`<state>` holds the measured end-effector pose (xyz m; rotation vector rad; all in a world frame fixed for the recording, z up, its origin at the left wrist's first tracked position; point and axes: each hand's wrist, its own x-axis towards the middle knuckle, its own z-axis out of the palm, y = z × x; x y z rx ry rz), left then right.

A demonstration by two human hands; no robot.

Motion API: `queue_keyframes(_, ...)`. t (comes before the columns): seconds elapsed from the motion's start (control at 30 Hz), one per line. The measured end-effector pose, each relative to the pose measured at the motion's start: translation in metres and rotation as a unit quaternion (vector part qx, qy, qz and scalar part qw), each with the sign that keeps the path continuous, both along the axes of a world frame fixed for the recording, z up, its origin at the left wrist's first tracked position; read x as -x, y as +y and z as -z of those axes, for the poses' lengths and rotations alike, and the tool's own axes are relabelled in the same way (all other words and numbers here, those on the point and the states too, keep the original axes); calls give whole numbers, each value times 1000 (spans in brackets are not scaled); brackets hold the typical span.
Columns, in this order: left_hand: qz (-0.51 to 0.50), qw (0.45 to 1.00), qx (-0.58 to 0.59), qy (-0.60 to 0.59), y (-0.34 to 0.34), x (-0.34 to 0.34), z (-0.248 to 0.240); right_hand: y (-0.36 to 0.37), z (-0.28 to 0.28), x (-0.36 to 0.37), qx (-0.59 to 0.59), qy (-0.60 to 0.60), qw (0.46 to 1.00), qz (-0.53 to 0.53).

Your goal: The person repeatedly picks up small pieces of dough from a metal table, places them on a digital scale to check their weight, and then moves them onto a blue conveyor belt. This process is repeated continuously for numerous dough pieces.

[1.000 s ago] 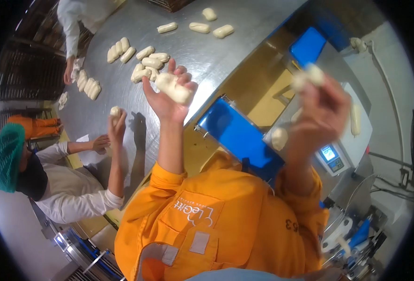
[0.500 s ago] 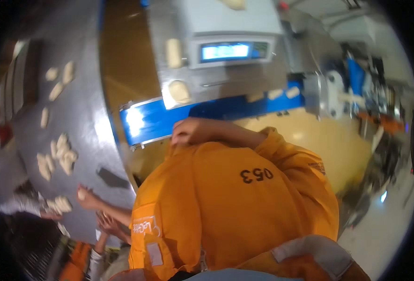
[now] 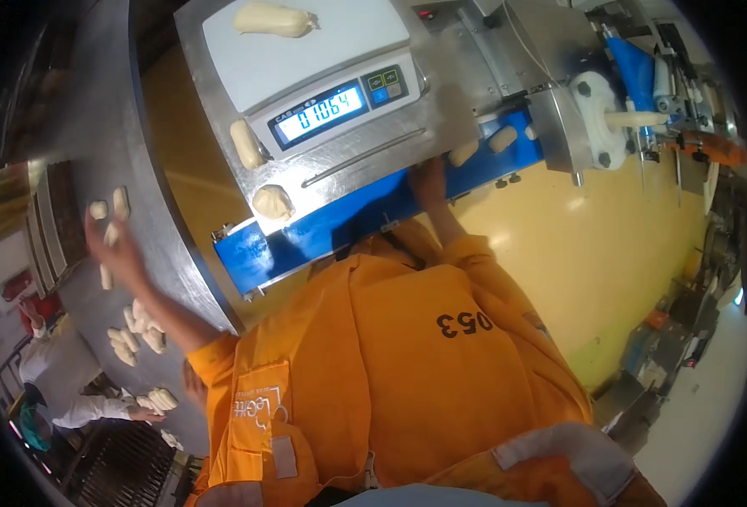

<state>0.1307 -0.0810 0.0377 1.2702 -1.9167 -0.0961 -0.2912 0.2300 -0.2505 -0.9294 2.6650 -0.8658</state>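
Observation:
Stretched out over the metal table (image 3: pixel 95 110) on the left, my left hand (image 3: pixel 111 247) has its fingers apart around a small pale dough piece (image 3: pixel 111 233). Motion blurs it a little, and its palm side is hidden. Two more short dough pieces lie just beyond the fingertips, and a dough log (image 3: pixel 106 277) is beside the wrist. My right hand (image 3: pixel 428 182) is over the blue conveyor belt (image 3: pixel 306 243), in shadow, close to a dough piece (image 3: pixel 464 152) on the belt. Its fingers are too dark to make out.
A digital scale (image 3: pixel 340 110) with a dough log (image 3: pixel 274 19) on it stands ahead. A dough log (image 3: pixel 245 144) and a dough lump (image 3: pixel 272 202) lie beside it. A dough machine (image 3: pixel 597 118) is at the right. A co-worker's hand (image 3: pixel 147 413) touches dough pieces at lower left.
My left hand has moved forward along the metal table to the far dough pieces. My right hand has gone from in front of my chest out over the belt. The view has shifted.

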Motion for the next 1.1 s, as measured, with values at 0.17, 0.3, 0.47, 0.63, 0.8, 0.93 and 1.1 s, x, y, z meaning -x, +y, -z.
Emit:
queue_keyframes(0.17, 350, 892, 109, -263, -15, 271, -60, 79, -100, 71, -107, -408, 892, -160)
queue_keyframes(0.3, 414, 830, 54, -371, -41, 318, -54, 43, -263, 71, 59, -269, 951, -139)
queue_keyframes(0.47, 329, 907, -101, -243, -12, 276, -48, -97, -353, 35, 416, -133, 885, -159)
queue_keyframes(0.63, 90, 967, -133, -197, 29, 74, -15, -93, -342, 44, 389, 77, 909, -130)
queue_keyframes(0.8, -242, 782, -368, -441, 74, -136, -5, 27, -205, 67, 226, -37, 971, 63)
queue_keyframes(0.93, -192, 893, -196, -357, 60, -117, -4, 54, -124, 74, -176, -124, 972, 89)
queue_keyframes(1.1, 47, 989, -135, 36, 28, 210, -64, 20, 15, 79, -167, 44, 984, -41)
